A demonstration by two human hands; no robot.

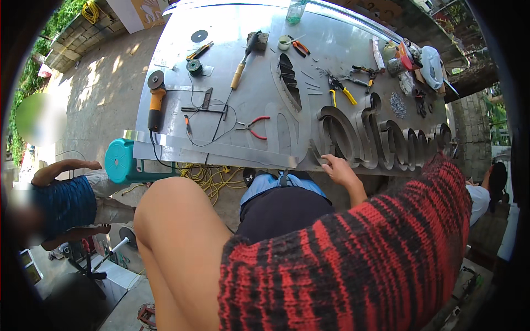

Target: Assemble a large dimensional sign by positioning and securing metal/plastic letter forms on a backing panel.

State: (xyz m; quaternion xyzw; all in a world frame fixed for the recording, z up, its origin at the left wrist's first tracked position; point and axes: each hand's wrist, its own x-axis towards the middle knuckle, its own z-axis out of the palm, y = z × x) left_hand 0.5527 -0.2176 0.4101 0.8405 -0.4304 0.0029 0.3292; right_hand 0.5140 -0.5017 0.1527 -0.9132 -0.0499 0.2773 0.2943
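Note:
My right hand (340, 172) is by the near edge of the metal-topped table (254, 96). Its fingers look slightly bent and apart, holding nothing I can make out. Just beyond it stands a row of curved, thin-walled metal letter forms (380, 130); whether the fingertips touch the nearest one I cannot tell. A bare bent arm (182, 220), seemingly my left, fills the lower left, its hand out of view. Red-and-black striped knit (342, 254) covers much of the foreground. A long flat metal strip (212, 150) lies along the near edge, left of my right hand.
Left on the table are an orange angle grinder (157, 102), a soldering iron (238, 74) and red-handled pliers (255, 127). Yellow-handled pliers (343, 91) lie beyond the letters. A teal stool (118, 161) and yellow cable (207, 185) are below. Someone in blue (66, 196) is at left.

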